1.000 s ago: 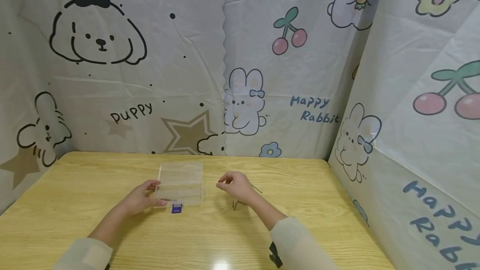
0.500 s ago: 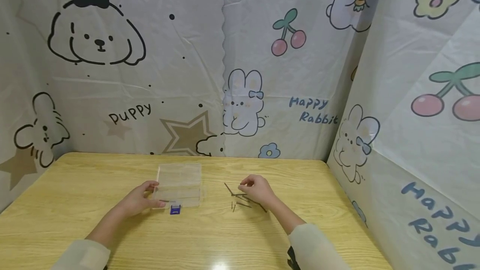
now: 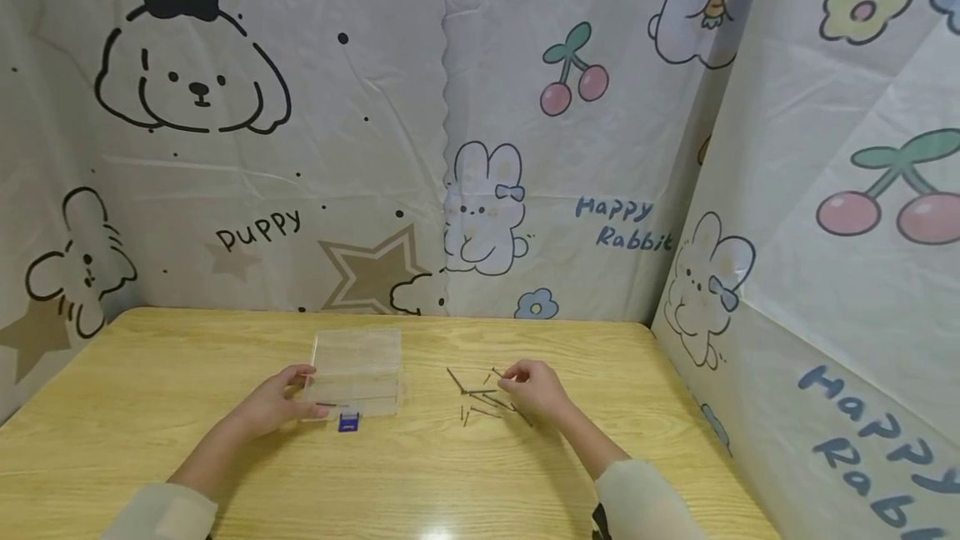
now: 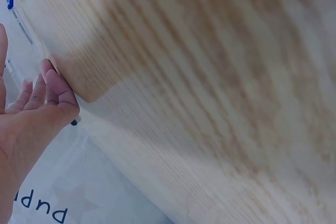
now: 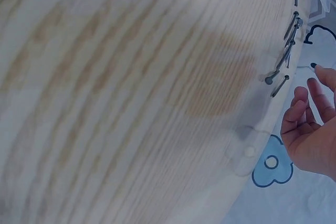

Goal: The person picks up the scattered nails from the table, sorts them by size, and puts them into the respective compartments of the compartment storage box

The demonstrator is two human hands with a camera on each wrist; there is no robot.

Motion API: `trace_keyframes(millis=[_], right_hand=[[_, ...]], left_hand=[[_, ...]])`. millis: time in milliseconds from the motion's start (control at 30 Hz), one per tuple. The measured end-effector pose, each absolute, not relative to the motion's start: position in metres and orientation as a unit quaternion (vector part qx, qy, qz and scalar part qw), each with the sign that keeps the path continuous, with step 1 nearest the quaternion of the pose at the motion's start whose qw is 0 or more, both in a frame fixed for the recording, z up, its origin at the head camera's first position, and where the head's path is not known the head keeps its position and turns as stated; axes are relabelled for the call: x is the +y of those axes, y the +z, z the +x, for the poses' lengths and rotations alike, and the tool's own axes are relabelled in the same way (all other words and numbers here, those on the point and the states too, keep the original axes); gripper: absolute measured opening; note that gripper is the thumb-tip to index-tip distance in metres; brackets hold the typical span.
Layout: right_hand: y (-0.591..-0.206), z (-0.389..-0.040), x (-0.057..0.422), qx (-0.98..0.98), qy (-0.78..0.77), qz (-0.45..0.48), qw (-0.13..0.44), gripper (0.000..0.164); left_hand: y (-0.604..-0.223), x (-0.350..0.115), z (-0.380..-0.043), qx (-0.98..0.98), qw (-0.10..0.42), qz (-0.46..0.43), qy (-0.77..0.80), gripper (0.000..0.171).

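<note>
A clear plastic compartment box (image 3: 358, 352) stands left of centre on the table, a blue latch (image 3: 348, 422) at its front. My left hand (image 3: 273, 398) grips its left side, thumb at the front corner and fingers farther back. A dark nail (image 3: 326, 405) shows inside the box near the thumb. To the right of the box lie several loose nails (image 3: 483, 392), spread in a small heap. My right hand (image 3: 536, 390) is over their right side, fingertips by a nail (image 3: 497, 372). In the right wrist view, thumb and index finger look slightly apart, with no nail visible between them.
The wooden table (image 3: 420, 482) runs back to a printed curtain (image 3: 375, 148). Another curtain side (image 3: 817, 298) closes in on the right. In the right wrist view, the nails (image 5: 289, 45) lie on the wood beside the right hand.
My right hand has moved right, from beside the box to the right side of the nails, uncovering them. The left hand stays on the box.
</note>
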State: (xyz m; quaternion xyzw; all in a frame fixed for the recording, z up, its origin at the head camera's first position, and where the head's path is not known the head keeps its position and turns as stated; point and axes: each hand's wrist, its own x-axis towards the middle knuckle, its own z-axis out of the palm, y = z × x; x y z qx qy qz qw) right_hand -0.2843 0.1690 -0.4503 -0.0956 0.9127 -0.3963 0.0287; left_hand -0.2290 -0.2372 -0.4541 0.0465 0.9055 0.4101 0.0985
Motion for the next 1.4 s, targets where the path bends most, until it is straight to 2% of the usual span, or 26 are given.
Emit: trace_keyframes(millis=[967, 1400], right_hand=[[-0.461, -0.279, 0.194, 0.915, -0.395, -0.078, 0.014, 0.012], [-0.465, -0.277, 0.193, 0.911, -0.405, -0.074, 0.028, 0.012]], left_hand=[[-0.452, -0.242, -0.225, 0.894, 0.097, 0.068, 0.432, 0.091], [-0.452, -0.242, -0.225, 0.891, 0.098, 0.069, 0.438, 0.089]])
